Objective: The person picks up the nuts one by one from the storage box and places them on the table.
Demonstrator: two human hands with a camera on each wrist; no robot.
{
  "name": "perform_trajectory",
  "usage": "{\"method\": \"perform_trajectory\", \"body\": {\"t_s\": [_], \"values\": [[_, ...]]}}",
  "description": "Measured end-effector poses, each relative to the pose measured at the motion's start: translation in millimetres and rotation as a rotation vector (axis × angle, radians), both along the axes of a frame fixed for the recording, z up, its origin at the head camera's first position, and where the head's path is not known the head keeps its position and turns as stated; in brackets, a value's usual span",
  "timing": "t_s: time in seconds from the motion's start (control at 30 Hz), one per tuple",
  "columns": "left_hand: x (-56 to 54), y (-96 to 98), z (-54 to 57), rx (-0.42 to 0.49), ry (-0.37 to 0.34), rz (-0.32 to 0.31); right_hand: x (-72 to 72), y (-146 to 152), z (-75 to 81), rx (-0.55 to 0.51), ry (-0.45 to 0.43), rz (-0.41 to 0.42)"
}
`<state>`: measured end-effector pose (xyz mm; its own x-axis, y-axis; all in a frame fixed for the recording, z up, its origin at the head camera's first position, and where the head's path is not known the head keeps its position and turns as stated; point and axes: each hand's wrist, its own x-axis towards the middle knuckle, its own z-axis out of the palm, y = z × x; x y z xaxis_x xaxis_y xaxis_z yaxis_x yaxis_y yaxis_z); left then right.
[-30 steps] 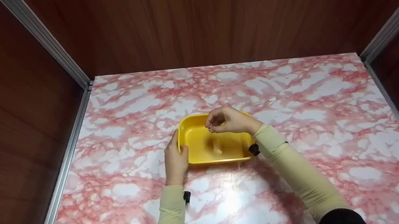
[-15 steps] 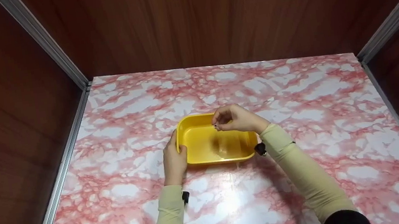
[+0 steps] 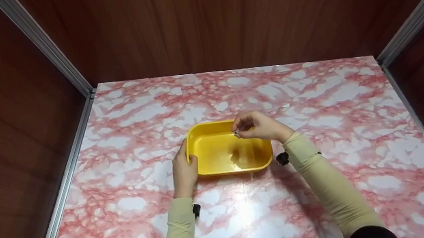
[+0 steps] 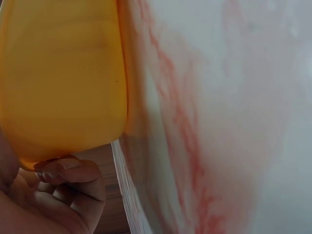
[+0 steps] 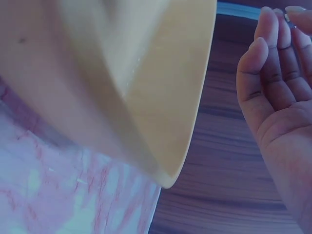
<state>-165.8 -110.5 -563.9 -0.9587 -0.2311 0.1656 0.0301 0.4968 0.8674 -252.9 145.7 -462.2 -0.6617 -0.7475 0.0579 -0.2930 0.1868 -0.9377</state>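
Note:
A yellow plastic basin (image 3: 217,157) with rounded corners stands on the table. My left hand (image 3: 185,173) grips its left rim, thumb at the inside and fingers along the outer wall. The left wrist view has the basin's outer wall (image 4: 63,87) close up, with the fingers (image 4: 83,174) bent at its edge. Over the basin's back right part is my right hand (image 3: 260,125), its thumb and fingertips pinching a small shiny silvery piece (image 3: 237,134). What kind of piece it is cannot be made out. The right wrist view catches only a bit of it at the fingertips.
The table top (image 3: 136,137) has a red and white marbled pattern. Brown wood-look panels (image 3: 199,22) enclose it at the back and both sides, with grey metal strips (image 3: 48,42) at the corners. Glints show on the basin floor and on the table in front.
My right hand has moved to the right above the basin, still pinching the small shiny piece. The left hand keeps its grip on the rim. The basin stays nearly in place.

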Motion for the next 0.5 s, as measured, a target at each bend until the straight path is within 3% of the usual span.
{"method": "perform_trajectory", "body": {"t_s": [0.5], "values": [[0.8, 0.8, 0.9, -0.007, 0.013, 0.005, 7.0, 28.4, -0.3, -0.008, -0.034, -0.048]]}}
